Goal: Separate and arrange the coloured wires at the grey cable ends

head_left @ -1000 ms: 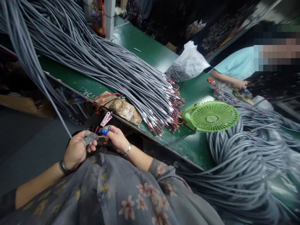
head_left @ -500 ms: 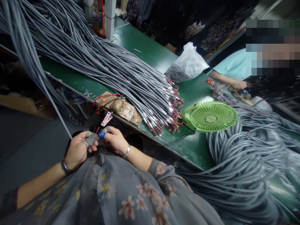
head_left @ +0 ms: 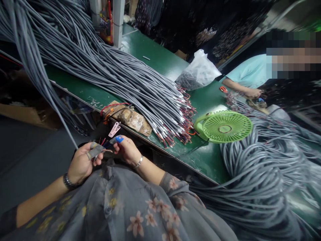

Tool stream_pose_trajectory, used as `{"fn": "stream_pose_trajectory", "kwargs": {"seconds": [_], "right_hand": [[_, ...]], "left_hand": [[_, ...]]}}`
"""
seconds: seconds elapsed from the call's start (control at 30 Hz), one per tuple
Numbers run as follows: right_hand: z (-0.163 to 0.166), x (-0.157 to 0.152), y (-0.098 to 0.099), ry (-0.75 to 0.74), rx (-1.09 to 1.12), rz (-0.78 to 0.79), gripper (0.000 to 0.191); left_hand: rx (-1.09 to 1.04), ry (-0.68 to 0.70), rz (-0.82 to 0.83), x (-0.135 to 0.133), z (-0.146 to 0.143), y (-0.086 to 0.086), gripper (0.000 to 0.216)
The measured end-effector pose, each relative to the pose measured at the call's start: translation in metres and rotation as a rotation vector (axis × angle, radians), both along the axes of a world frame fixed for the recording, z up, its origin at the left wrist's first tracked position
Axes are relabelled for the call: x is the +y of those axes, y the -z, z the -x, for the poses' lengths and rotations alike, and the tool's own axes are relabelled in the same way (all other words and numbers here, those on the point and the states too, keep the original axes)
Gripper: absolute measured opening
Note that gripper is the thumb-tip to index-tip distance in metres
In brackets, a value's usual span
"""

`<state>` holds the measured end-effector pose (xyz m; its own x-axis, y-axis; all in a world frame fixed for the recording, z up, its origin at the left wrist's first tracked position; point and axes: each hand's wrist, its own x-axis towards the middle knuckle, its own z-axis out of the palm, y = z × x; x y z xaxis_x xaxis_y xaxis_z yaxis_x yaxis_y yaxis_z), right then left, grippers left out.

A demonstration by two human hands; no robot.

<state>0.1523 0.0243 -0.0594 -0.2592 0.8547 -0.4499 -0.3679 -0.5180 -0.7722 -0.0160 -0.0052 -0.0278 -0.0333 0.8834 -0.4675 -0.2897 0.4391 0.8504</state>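
Note:
My left hand [head_left: 84,161], with grey wraps on its fingers, is closed around the end of a grey cable [head_left: 65,125]. Thin coloured wires [head_left: 103,142] fan out past its fingertips, and one pale-tipped wire points toward the other hand. Blue tape covers the thumb of my right hand [head_left: 127,151]. Its fingers are pinched together at the dark blue wires, just right of the left fingertips; the exact contact is too small to make out. Beyond both hands, a pink clothes peg [head_left: 114,129] is at the table edge.
A thick bundle of grey cables [head_left: 120,73] with stripped coloured ends lies across the green table [head_left: 160,62]. A taped board [head_left: 130,117] lies at its edge. To the right are a green fan [head_left: 225,126], coiled cables [head_left: 253,167], a plastic bag [head_left: 198,72] and a co-worker's arm [head_left: 238,87].
My right hand has shifted a little right, opening a small gap between the hands where wires now show. The left hand stays almost in place, still holding the cable.

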Motion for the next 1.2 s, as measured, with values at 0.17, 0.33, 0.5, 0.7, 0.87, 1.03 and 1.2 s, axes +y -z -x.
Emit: {"fn": "stream_pose_trajectory", "kwargs": {"seconds": [0.17, 0.33, 0.5, 0.7, 0.87, 1.03, 1.2], "right_hand": [[-0.005, 0.021, -0.008, 0.0, 0.019, 0.014, 0.055], [0.002, 0.034, -0.012, -0.13, 0.084, -0.102, 0.061], [0.011, 0.035, -0.005, 0.114, -0.136, -0.219, 0.06], [0.017, 0.04, -0.006, 0.05, 0.083, -0.031, 0.057], [0.023, 0.042, -0.007, 0.157, 0.176, 0.022, 0.052], [0.02, 0.039, -0.012, 0.062, 0.173, 0.017, 0.062], [0.011, 0.033, -0.013, -0.018, 0.203, 0.017, 0.054]], "left_hand": [[-0.135, 0.186, 0.0, 0.005, 0.006, -0.005, 0.043], [-0.26, 0.255, 0.053, 0.018, 0.005, -0.015, 0.044], [-0.319, 0.256, 0.082, 0.025, 0.004, -0.01, 0.031], [-0.314, 0.253, 0.098, 0.026, 0.0, -0.006, 0.023], [-0.285, 0.239, 0.12, 0.027, -0.003, -0.006, 0.025], [-0.244, 0.214, 0.082, 0.023, -0.004, -0.009, 0.031], [-0.162, 0.188, 0.07, 0.011, -0.005, -0.015, 0.04]]}}
